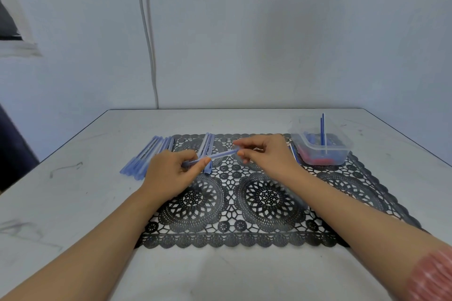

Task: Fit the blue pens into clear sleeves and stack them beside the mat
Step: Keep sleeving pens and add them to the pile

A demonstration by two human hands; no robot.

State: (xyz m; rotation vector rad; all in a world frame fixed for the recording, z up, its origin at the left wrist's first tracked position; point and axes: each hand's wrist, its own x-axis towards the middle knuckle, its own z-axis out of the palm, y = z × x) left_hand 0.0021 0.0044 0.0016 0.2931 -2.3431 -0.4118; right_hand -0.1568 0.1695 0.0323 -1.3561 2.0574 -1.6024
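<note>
Lace mat (269,205), black, scalloped edge, laid at the middle of a white table (73,203). Left hand (171,175): over the mat's far left part, fingers curled round one end of a pale blue pen (216,156), thumb on top. Right hand (266,156): over the mat's far middle, fingertips pinching the pen's other end; the pen spans the two hands above the mat, tilted up toward the right. How far it sits inside a sleeve cannot be told. Stack of pens (146,157): on the table just beside the mat's far left corner, lying side by side. Smaller bundle (207,148): on the mat near its far edge, partly behind the left hand. Clear tub (342,148): on the mat's far right corner, holding blue and red parts, with thin blue rods (322,129) standing in it.
</note>
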